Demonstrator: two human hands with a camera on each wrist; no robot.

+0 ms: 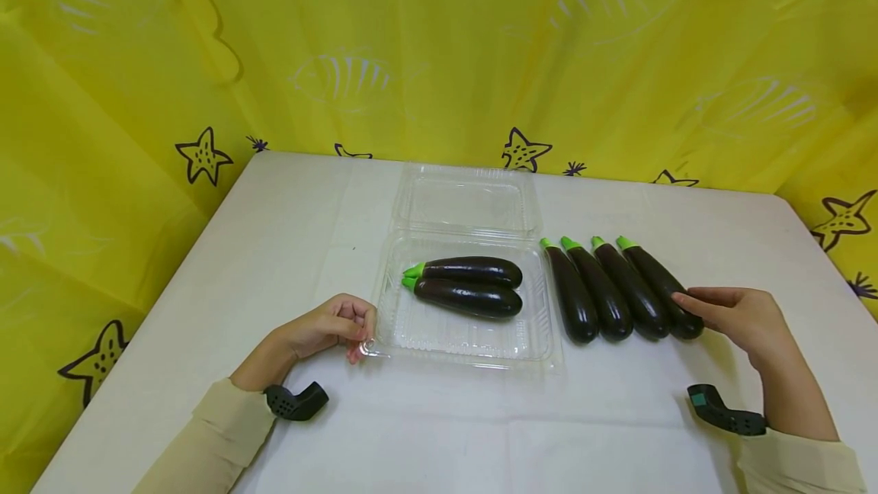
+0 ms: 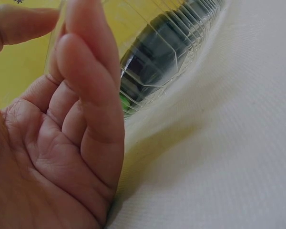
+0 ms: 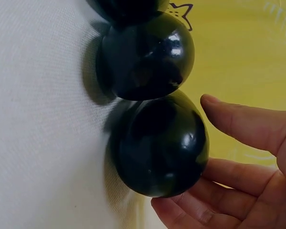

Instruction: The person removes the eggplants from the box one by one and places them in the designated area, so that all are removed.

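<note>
My left hand (image 1: 336, 326) pinches the near left corner of a clear plastic clamshell container (image 1: 466, 345), which lies with its lid folded back. In the left wrist view, thumb and fingers (image 2: 93, 76) meet at the thin plastic edge. Two dark eggplants (image 1: 473, 299) lie side by side in the container's base, green stems to the left. To its right, several more eggplants stand in a slanted row. My right hand (image 1: 744, 319) is at the rightmost eggplant (image 1: 661, 280), thumb on its top and fingers along its outer side. The right wrist view shows its rounded end (image 3: 159, 148) between them.
The open lid (image 1: 469, 200) reaches toward the back edge of the white-covered table (image 1: 309, 235). Behind it hangs a yellow patterned cloth (image 1: 439, 52). The other eggplants (image 1: 571, 296) of the row lie close together beside the container's right wall.
</note>
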